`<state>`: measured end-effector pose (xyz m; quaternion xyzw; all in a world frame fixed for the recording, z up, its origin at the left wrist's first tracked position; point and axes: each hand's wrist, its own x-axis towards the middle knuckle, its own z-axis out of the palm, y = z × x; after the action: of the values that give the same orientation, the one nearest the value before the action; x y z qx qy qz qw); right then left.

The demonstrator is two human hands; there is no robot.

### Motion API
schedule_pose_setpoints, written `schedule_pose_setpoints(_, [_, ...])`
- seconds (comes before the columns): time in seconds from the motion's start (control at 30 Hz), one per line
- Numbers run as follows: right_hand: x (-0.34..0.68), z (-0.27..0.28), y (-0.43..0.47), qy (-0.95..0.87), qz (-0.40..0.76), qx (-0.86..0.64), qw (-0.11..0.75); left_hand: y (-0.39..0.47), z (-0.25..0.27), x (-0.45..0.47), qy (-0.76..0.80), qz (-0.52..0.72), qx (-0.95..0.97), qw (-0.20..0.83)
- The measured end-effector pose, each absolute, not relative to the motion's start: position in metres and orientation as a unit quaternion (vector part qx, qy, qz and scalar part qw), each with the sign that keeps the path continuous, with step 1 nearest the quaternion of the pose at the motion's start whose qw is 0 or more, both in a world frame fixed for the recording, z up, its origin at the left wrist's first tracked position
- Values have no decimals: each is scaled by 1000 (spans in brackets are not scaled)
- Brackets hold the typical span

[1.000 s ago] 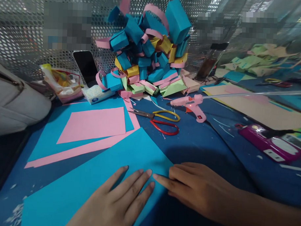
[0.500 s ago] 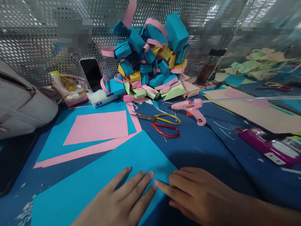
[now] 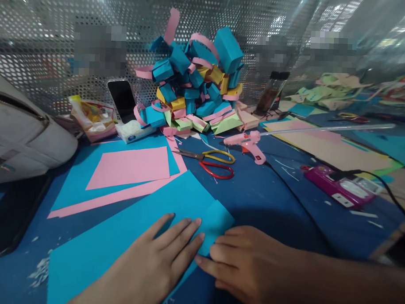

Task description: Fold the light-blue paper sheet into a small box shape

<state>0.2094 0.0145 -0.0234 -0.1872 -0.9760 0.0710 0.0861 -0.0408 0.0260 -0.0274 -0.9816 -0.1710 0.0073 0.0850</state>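
Observation:
A large sheet of blue paper [image 3: 96, 250] lies at an angle on the table in front of me. Flat on top of it rests my left hand [image 3: 155, 259], open, fingers spread. My right hand [image 3: 247, 264] is at the sheet's right edge, its fingers curled against a turned-over flap [image 3: 216, 219]; its fingertips are partly hidden. Beyond the sheet lie scissors [image 3: 202, 157] with one yellow and one red handle, blades apart. A pink glue gun [image 3: 247, 142] with a long clear glue stick rests farther right.
Behind stands a tall heap of folded paper pieces [image 3: 194, 94]. Pink paper [image 3: 132, 167] lies left of the scissors. A white bag [image 3: 26, 137], a phone [image 3: 121, 98] and a tissue pack [image 3: 133, 132] are left. A purple power strip [image 3: 337, 185] and bottle [image 3: 271, 94] are right.
A flap of the blue paper now shows folded over at its right edge beside my right hand. Both hands appear slightly farther left, and the whole view has shifted.

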Motion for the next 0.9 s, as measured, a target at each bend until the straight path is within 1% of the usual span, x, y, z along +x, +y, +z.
schedule_pose_setpoints(0.13, [192, -17, 15, -981, 102, -152, 60, 24, -31, -44, -186, 17, -981, 45])
schedule_pose_setpoints(0.23, [178, -14, 13, -983, 117, -127, 56, 23, -35, -46, -193, 14, -981, 16])
schedule_pose_setpoints(0.47, [151, -9, 6, -991, 90, -77, 67, 24, -29, -50, -194, -1, -980, -53])
schedule_pose_setpoints(0.63, [129, -9, -2, -994, 63, -41, 78, 25, -28, -52, -184, -11, -981, -63])
schedule_pose_setpoints(0.9, [98, -17, -23, -995, 50, -26, 88, 23, -32, -57, -172, -30, -983, -58])
